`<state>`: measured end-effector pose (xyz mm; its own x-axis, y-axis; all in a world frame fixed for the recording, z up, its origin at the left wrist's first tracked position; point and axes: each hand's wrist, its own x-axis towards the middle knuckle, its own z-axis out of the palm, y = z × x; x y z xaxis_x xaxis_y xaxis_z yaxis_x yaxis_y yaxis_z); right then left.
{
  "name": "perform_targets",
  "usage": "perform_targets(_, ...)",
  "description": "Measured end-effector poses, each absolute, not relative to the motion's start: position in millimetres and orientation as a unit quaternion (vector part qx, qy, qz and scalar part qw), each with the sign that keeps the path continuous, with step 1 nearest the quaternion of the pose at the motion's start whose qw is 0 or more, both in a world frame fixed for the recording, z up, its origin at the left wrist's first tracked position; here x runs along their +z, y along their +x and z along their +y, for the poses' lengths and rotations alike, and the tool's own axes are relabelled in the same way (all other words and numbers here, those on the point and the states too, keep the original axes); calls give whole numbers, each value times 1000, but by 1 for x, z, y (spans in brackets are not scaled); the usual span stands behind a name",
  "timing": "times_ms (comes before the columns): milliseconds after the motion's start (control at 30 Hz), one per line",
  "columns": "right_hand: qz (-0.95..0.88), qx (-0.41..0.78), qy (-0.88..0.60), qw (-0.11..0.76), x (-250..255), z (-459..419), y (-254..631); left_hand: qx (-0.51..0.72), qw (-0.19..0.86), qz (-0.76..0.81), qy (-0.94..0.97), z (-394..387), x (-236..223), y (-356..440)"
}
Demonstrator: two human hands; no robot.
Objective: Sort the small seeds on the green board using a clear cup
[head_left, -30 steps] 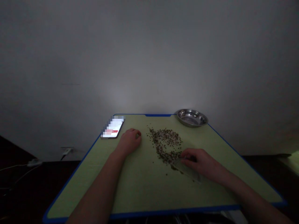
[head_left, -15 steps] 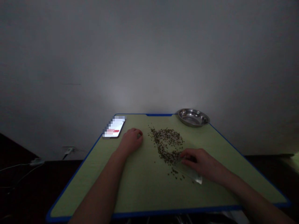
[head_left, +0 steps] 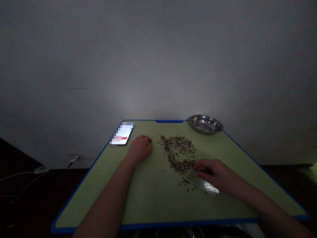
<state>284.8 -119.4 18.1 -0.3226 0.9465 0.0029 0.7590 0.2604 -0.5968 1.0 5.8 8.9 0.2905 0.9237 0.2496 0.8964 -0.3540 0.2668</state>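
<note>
A pile of small dark seeds [head_left: 179, 152] lies spread on a green table [head_left: 148, 191] with a blue edge. My right hand [head_left: 218, 177] rests at the pile's near right side, its fingers closed on a small clear plastic bag [head_left: 203, 183] that lies against the table. A few loose seeds lie just left of the bag. My left hand [head_left: 140, 148] rests on the table left of the pile, fingers curled into a loose fist, with nothing visible in it.
A lit phone [head_left: 121, 135] lies at the table's far left corner. A shallow steel bowl [head_left: 206, 124] stands at the far right corner. A grey wall rises behind the table. Cables and a plug [head_left: 39, 170] lie on the dark floor at left.
My right hand with the clear bag has slid a little nearer and to the right, leaving a few seeds scattered beside it. My left hand has stayed put.
</note>
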Motion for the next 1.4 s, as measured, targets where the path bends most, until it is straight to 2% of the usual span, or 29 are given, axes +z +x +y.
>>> perform_targets(1400,-801,244,-516,182,19,-116,273,174,47,570,802,7,8,1)
